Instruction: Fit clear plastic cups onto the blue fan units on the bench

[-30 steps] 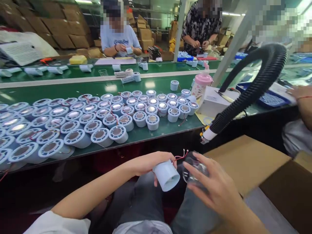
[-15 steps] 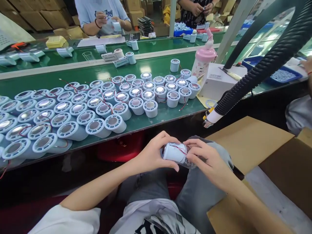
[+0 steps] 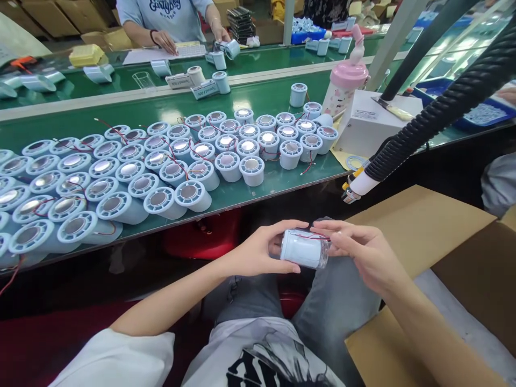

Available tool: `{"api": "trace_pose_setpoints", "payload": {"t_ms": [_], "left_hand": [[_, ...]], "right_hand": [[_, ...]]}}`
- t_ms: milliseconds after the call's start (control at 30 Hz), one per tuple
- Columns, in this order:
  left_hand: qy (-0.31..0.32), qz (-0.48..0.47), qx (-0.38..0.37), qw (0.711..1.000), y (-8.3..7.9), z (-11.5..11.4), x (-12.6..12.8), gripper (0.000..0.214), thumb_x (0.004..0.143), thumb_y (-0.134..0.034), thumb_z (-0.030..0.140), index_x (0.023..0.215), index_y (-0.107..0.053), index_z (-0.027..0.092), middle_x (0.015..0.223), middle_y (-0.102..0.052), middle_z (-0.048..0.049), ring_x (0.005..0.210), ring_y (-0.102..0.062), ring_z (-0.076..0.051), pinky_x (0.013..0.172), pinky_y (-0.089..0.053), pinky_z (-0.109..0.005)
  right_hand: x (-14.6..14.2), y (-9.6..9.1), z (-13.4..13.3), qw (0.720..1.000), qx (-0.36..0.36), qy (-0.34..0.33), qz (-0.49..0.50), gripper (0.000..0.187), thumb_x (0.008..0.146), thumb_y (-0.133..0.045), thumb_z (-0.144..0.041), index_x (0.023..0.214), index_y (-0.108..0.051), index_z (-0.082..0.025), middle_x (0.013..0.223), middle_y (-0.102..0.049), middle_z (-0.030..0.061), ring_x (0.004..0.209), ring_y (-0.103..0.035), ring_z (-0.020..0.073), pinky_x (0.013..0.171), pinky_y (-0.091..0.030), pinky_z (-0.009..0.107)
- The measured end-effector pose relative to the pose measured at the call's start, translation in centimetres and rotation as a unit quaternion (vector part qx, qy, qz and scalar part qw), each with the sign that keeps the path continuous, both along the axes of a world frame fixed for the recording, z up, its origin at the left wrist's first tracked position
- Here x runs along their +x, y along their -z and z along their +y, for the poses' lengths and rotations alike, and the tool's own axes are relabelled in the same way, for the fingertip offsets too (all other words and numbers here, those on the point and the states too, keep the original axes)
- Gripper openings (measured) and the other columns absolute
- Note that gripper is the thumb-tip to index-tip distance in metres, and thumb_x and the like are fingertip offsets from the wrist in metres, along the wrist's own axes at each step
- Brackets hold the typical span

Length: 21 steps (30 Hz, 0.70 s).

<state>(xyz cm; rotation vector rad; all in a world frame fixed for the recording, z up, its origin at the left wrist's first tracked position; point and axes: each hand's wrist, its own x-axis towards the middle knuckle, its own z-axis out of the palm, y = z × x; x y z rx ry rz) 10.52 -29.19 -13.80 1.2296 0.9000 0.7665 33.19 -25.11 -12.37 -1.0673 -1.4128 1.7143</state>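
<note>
Above my lap, my left hand [image 3: 260,251] is curled round the closed end of a light blue cylindrical housing [image 3: 303,248], thumb below and fingers above. The housing lies on its side, with a clear plastic piece at its right end. A thin red wire [image 3: 318,237] runs along its top to my right hand [image 3: 360,244], whose thumb and fingers pinch the wire's end beside the clear piece. On the green bench [image 3: 258,200] in front stand many similar light blue housings [image 3: 252,170], with round metal centres and red and black wires.
A black corrugated hose [image 3: 435,107] with a metal tip hangs at the right, near a white box [image 3: 365,121] and a pink-topped bottle [image 3: 344,88]. An open cardboard box [image 3: 419,231] stands right of my lap. Across the bench a co-worker [image 3: 169,24] handles a blue part.
My right hand has drawn away to the right from the housing and now pulls the wire out straight. The housing has turned slightly in my left hand. The co-worker's hands have lowered to the bench.
</note>
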Motion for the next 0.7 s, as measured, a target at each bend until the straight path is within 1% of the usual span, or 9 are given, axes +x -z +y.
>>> {"api": "trace_pose_setpoints", "payload": {"t_ms": [33, 67, 133, 200, 267, 333, 467, 567, 700], "left_hand": [[-0.01, -0.019, -0.017, 1.0, -0.2, -0.1, 0.1, 0.073, 0.071, -0.079, 0.025, 0.136, -0.046, 0.024, 0.125, -0.06, -0.0103, 0.108, -0.062, -0.023, 0.093, -0.052, -0.038], [-0.021, -0.033, -0.027, 0.999, -0.3, -0.3, 0.1, 0.071, 0.071, -0.079, 0.025, 0.134, -0.047, 0.024, 0.127, -0.059, -0.0103, 0.109, -0.062, -0.022, 0.093, -0.052, -0.037], [-0.035, -0.042, -0.039, 0.998, -0.5, -0.4, 0.1, 0.067, 0.073, -0.079, 0.026, 0.132, -0.048, 0.025, 0.131, -0.055, -0.0105, 0.107, -0.062, -0.022, 0.089, -0.054, -0.034], [-0.028, -0.034, -0.056, 0.997, -0.8, -0.5, -0.1, 0.068, 0.074, -0.078, 0.029, 0.134, -0.046, 0.026, 0.132, -0.055, -0.0112, 0.099, -0.064, -0.021, 0.078, -0.056, -0.032], [-0.011, -0.024, -0.069, 0.997, -1.0, -0.5, -0.4, 0.073, 0.075, -0.077, 0.032, 0.139, -0.042, 0.028, 0.131, -0.056, -0.0121, 0.093, -0.065, -0.021, 0.071, -0.057, -0.031], [-0.004, -0.013, -0.049, 0.999, -1.3, -0.6, -0.5, 0.078, 0.073, -0.079, 0.032, 0.141, -0.041, 0.028, 0.132, -0.056, -0.0121, 0.098, -0.065, -0.023, 0.076, -0.057, -0.033], [-0.001, -0.005, 0.024, 1.0, -1.7, -0.7, -0.7, 0.077, 0.07, -0.082, 0.025, 0.139, -0.048, 0.028, 0.141, -0.053, -0.0103, 0.122, -0.056, -0.027, 0.099, -0.049, -0.037], [0.007, -0.003, 0.049, 0.999, -1.9, -0.9, -0.8, 0.075, 0.07, -0.081, 0.024, 0.139, -0.05, 0.028, 0.143, -0.051, -0.0103, 0.128, -0.053, -0.028, 0.104, -0.047, -0.038], [0.006, 0.039, 0.081, 0.996, -2.0, -0.9, -1.0, 0.076, 0.07, -0.081, 0.028, 0.139, -0.049, 0.027, 0.144, -0.05, -0.0117, 0.128, -0.052, -0.028, 0.103, -0.047, -0.039]], "right_hand": [[0.1, 0.0, -0.1, 0.999, 0.04, -0.026, -0.009, 0.018, 0.078, -0.076, -0.039, 0.073, -0.075, -0.022, 0.118, -0.069, 0.009, 0.114, -0.062, 0.0302, 0.083, -0.059, 0.038], [0.1, 0.0, -0.2, 0.993, 0.097, -0.055, -0.029, 0.015, 0.077, -0.078, -0.036, 0.086, -0.076, -0.024, 0.124, -0.066, 0.0082, 0.118, -0.06, 0.0305, 0.089, -0.057, 0.04], [0.3, 0.2, -0.6, 0.963, 0.231, -0.097, -0.096, 0.033, 0.076, -0.079, -0.027, 0.108, -0.071, -0.028, 0.132, -0.062, 0.0065, 0.126, -0.055, 0.0292, 0.1, -0.052, 0.042], [0.5, 0.5, -1.0, 0.927, 0.327, -0.102, -0.155, 0.038, 0.08, -0.075, -0.021, 0.116, -0.066, -0.027, 0.133, -0.061, 0.0062, 0.127, -0.054, 0.0273, 0.105, -0.048, 0.042], [0.7, 0.9, -1.3, 0.913, 0.356, -0.098, -0.171, 0.036, 0.083, -0.071, -0.021, 0.117, -0.063, -0.027, 0.133, -0.061, 0.0064, 0.127, -0.054, 0.0264, 0.104, -0.049, 0.04], [0.9, 1.1, -1.5, 0.922, 0.334, -0.112, -0.159, 0.037, 0.084, -0.072, -0.023, 0.119, -0.06, -0.026, 0.133, -0.061, 0.0064, 0.127, -0.054, 0.0265, 0.102, -0.051, 0.039], [1.0, 0.9, -1.5, 0.955, 0.243, -0.13, -0.112, 0.04, 0.084, -0.073, -0.027, 0.121, -0.057, -0.027, 0.127, -0.063, 0.0061, 0.121, -0.058, 0.026, 0.097, -0.056, 0.036], [0.9, 0.6, -1.6, 0.971, 0.187, -0.125, -0.085, 0.039, 0.083, -0.074, -0.029, 0.118, -0.058, -0.027, 0.121, -0.064, 0.0057, 0.114, -0.062, 0.0252, 0.096, -0.057, 0.036], [0.6, 0.1, -1.7, 0.983, 0.124, -0.123, -0.059, 0.036, 0.082, -0.075, -0.031, 0.115, -0.06, -0.026, 0.12, -0.063, 0.0062, 0.111, -0.063, 0.0245, 0.092, -0.059, 0.036]]}}
